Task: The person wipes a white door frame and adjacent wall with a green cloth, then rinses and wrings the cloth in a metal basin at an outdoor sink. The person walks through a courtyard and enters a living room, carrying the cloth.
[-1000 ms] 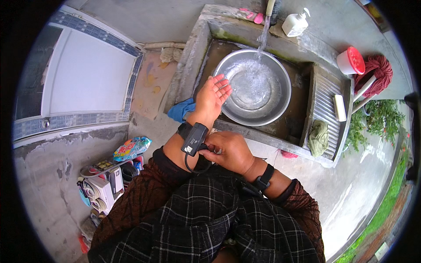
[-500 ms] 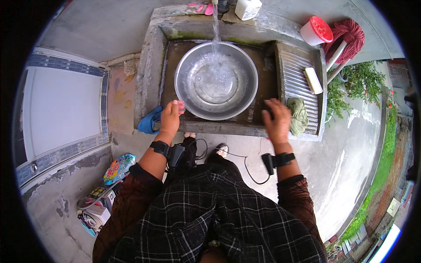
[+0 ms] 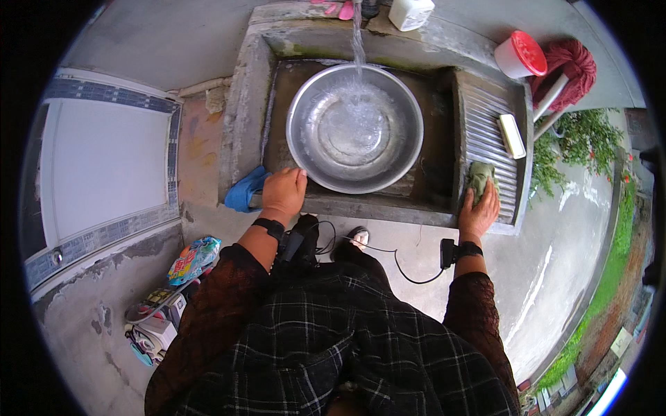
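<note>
Water runs from the tap into a round metal basin [image 3: 409, 149], which sits in the concrete sink [image 3: 243, 104]. My left hand [image 3: 283, 192] is closed at the basin's near left rim, its curled fingers meeting the edge; the fingertips are partly hidden. To the right, my right hand [image 3: 482, 209] grips a bunched green cloth [image 3: 480, 175] at the near end of the ridged washboard [image 3: 479, 125]. A pale bar-shaped block [image 3: 512, 136], perhaps soap or a brush, lies farther up the ridges. Over the sink's near left edge hangs a blue cloth [image 3: 244, 191].
At the back right stand a white bucket with a red rim [image 3: 520, 54] and a dark red mop [image 3: 572, 73]. A white jug [image 3: 411, 14] and pink items are on the back ledge. Bags and boxes lie at lower left; a cable [image 3: 409, 281] dangles before me.
My right hand has moved rightward onto the green cloth and taken hold of it. The left hand has come to the basin's rim and closed. The whole view has shifted slightly.
</note>
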The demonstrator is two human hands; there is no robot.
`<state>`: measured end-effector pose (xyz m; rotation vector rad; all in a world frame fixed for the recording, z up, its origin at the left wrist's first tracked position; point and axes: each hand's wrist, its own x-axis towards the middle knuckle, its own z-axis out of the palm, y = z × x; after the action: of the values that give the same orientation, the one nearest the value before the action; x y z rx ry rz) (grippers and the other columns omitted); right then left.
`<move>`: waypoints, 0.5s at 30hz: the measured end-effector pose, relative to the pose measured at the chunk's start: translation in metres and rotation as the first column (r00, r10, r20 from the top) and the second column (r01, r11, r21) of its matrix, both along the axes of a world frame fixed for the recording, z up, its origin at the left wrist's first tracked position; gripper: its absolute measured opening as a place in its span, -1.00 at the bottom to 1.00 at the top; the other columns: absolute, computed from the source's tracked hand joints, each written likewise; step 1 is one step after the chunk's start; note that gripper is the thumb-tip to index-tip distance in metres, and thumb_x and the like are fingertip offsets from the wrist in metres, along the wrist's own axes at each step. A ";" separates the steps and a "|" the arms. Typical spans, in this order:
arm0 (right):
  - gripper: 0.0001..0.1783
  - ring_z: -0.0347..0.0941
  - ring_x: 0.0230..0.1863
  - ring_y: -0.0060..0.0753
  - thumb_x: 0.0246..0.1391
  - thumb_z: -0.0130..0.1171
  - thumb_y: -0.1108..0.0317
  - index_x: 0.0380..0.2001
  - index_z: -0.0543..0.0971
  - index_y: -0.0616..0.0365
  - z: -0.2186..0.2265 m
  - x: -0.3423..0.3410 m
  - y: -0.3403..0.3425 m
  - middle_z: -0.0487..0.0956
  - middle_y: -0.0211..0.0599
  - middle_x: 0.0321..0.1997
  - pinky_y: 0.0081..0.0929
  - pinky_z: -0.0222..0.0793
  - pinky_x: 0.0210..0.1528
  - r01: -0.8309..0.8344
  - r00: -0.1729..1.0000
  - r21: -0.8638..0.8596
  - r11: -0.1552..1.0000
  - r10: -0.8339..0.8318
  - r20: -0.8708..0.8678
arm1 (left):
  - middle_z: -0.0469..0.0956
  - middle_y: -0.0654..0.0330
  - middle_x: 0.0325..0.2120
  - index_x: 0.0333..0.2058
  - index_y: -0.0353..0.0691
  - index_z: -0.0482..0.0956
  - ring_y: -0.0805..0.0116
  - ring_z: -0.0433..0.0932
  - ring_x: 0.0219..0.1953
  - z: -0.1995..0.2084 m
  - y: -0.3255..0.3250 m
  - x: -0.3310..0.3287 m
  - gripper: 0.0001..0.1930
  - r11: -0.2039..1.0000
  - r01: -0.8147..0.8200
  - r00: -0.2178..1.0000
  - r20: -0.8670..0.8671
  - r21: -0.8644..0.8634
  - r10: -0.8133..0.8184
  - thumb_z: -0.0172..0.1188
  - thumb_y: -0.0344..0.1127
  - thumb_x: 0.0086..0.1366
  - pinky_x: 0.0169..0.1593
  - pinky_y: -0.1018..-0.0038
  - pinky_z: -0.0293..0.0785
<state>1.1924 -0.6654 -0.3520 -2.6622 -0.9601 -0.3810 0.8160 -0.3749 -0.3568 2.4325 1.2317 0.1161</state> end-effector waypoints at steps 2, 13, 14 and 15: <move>-0.34 0.33 0.34 -0.02 0.18 0.20 0.10 0.31 0.40 0.09 0.002 -0.003 0.003 0.51 -0.09 0.27 -0.04 0.05 0.45 0.015 0.999 -0.017 1.000 -0.014 0.042 | 0.63 0.06 -0.33 -0.32 -0.16 0.62 -0.06 0.58 -0.24 0.001 -0.001 -0.001 -0.65 1.000 -0.015 0.999 0.034 0.005 0.015 -0.05 -0.08 0.46 -0.11 0.04 0.45; -0.41 0.33 0.34 0.02 0.25 0.09 0.12 0.30 0.42 0.09 0.005 -0.005 0.007 0.51 -0.15 0.29 -0.02 0.05 0.44 0.016 1.000 0.018 1.000 -0.016 0.020 | 0.63 0.08 -0.39 -0.38 -0.18 0.63 -0.02 0.59 -0.27 0.007 -0.001 0.003 -0.66 0.999 -0.036 0.998 0.041 -0.017 0.037 -0.02 -0.12 0.41 -0.15 0.06 0.47; -0.42 0.34 0.33 0.03 0.25 0.08 0.13 0.29 0.43 0.09 0.005 -0.005 0.006 0.51 -0.15 0.29 -0.03 0.07 0.43 -0.002 0.999 0.026 1.000 0.001 0.034 | 0.63 0.08 -0.39 -0.39 -0.18 0.63 -0.03 0.59 -0.28 0.008 0.000 0.003 -0.67 0.999 -0.035 0.998 0.050 -0.018 0.036 -0.02 -0.13 0.41 -0.15 0.06 0.47; -0.42 0.34 0.33 0.03 0.25 0.07 0.13 0.29 0.43 0.09 0.004 -0.005 0.006 0.51 -0.15 0.28 -0.03 0.07 0.43 0.008 0.999 0.019 1.000 -0.008 0.031 | 0.63 0.08 -0.40 -0.40 -0.18 0.63 -0.03 0.59 -0.28 0.009 0.000 0.003 -0.67 0.999 -0.034 0.998 0.059 -0.020 0.035 -0.02 -0.13 0.41 -0.16 0.06 0.47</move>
<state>1.1876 -0.6590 -0.3477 -2.6513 -0.9501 -0.4323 0.8195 -0.3752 -0.3480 2.3747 1.2440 0.1839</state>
